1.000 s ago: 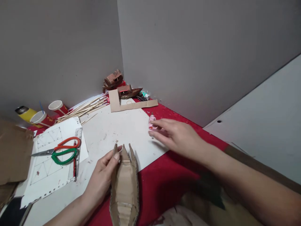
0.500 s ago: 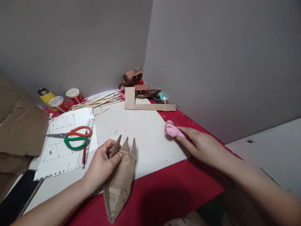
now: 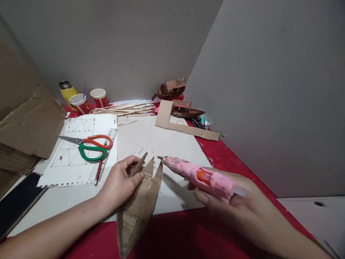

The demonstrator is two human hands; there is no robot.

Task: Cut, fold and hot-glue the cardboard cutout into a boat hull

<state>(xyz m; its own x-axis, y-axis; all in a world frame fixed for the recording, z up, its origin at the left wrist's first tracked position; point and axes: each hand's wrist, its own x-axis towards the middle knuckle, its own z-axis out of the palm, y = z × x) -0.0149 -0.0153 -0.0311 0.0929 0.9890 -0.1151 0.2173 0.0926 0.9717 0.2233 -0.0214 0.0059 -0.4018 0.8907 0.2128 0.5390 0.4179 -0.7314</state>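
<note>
Over the desk (image 3: 183,233), the right hand's (image 3: 244,210) gripped glue gun (image 3: 190,172) has been brought within reach of the left hand's (image 3: 120,180) pinched hull (image 3: 141,199).

My right hand (image 3: 239,203) has lifted the pink glue gun (image 3: 188,169) from the counter (image 3: 183,230) and brought it toward my left hand (image 3: 121,181); its nozzle (image 3: 161,158) is now near the tips of the cardboard hull (image 3: 138,201).

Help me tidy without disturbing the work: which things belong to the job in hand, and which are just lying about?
In use, judging by the hands:
boat-shaped cardboard piece, held in the left hand
pink glue gun, in the right hand

Apparently just lying about:
scissors
pencil
ruler
wooden sticks
L-shaped cardboard
brown model boats
two paper cups
yellow bottle
</note>
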